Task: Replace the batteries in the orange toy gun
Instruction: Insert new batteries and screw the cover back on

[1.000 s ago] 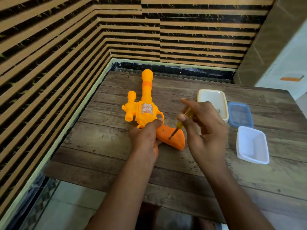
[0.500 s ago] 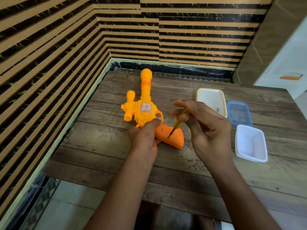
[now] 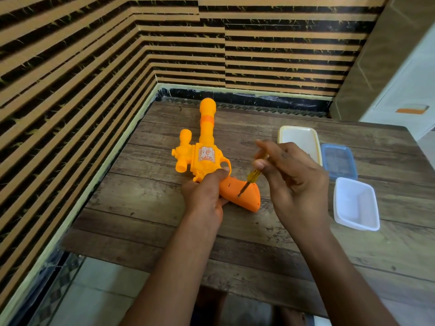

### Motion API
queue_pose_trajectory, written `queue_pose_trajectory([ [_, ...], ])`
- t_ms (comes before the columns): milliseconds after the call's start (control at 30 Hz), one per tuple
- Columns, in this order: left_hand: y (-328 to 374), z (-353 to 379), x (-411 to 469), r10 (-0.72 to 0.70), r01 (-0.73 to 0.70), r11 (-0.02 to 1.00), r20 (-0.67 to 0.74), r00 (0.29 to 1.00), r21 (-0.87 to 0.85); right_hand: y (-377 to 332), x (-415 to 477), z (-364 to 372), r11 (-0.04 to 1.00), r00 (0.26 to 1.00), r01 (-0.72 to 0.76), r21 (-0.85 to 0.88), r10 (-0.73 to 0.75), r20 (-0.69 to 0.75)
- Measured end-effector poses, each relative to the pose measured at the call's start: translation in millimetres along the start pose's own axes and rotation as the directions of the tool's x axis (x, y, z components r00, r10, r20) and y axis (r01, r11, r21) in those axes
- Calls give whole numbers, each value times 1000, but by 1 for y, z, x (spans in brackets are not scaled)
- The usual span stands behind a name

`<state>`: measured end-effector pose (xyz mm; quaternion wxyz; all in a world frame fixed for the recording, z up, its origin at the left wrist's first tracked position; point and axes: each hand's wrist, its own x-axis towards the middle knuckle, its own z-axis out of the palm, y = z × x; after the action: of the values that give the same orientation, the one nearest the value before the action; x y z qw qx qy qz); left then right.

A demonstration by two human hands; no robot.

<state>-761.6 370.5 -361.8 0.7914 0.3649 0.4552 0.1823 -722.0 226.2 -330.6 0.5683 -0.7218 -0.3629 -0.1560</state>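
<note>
The orange toy gun (image 3: pixel 205 153) lies flat on the wooden table (image 3: pixel 259 243), barrel pointing away from me. Its darker orange grip (image 3: pixel 244 195) points toward the right. My left hand (image 3: pixel 207 194) holds the gun down where the grip meets the body, thumb near the trigger guard. My right hand (image 3: pixel 292 175) pinches a small yellow-handled screwdriver (image 3: pixel 253 176) between thumb and fingers. The screwdriver's tip sits in a screw hole on the grip. No batteries are visible.
Right of the gun lie a cream lid or tray (image 3: pixel 300 143), a blue-rimmed lid (image 3: pixel 339 162) and an open white plastic box (image 3: pixel 356 203). Striped walls close the table's left and far sides. The near table edge drops to a tiled floor.
My right hand's fingers have shifted around the screwdriver handle, as in turning it, with the tip staying on the grip. My left hand and the gun have stayed put.
</note>
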Motion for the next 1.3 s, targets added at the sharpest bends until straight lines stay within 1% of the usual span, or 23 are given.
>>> queue_pose_trajectory([
  [133, 0, 0, 1, -11, 11, 1000, -10, 1000, -1, 0, 0, -2, 995, 996, -28, 95, 20, 91],
  [233, 0, 0, 1, -6, 6, 1000, -14, 1000, -7, 0, 0, -1, 999, 998, 29, 29, -30, 46],
  [300, 0, 0, 1, 2, -2, 1000, -16, 1000, -3, -1, 1, -2, 1000, 999, 30, -3, -30, 17],
  [467, 0, 1, -1, 1, -1, 1000, -12, 1000, -7, -2, 1, -5, 996, 994, -41, 73, 33, 108],
  [567, 1, 2, -3, 11, -12, 1000, -18, 1000, -22, 0, 0, -3, 996, 998, -28, 89, 23, 63],
  [667, 2, 2, -5, 17, -18, 1000, -12, 1000, -17, 1, 0, 0, 999, 1000, -13, 36, 13, -6],
  [767, 3, 2, -7, 15, -15, 1000, -13, 1000, -6, -2, 1, -1, 998, 1000, 13, 55, -13, 9],
  [900, 3, 2, -7, 8, -8, 1000, -19, 1000, -3, -3, 1, -4, 996, 1000, -5, 92, 2, 27],
  [1067, 3, 1, -4, 5, -5, 1000, -17, 1000, 9, -2, 0, 4, 999, 999, 26, 35, -25, -22],
  [1100, 3, 1, -4, 6, -5, 1000, -19, 1000, 10, -1, 0, 4, 999, 1000, 20, 40, -20, -11],
  [1200, 3, 1, -2, 6, -6, 1000, -27, 1000, 7, 0, 1, -1, 991, 993, -13, 136, -3, 115],
  [1233, 2, 2, -1, 7, -7, 1000, -29, 1000, 5, 0, 1, -2, 988, 991, -18, 150, -3, 135],
  [1300, 1, 2, 0, 13, -13, 1000, -21, 1000, 3, 1, 3, -1, 993, 995, -6, 114, -5, 97],
])
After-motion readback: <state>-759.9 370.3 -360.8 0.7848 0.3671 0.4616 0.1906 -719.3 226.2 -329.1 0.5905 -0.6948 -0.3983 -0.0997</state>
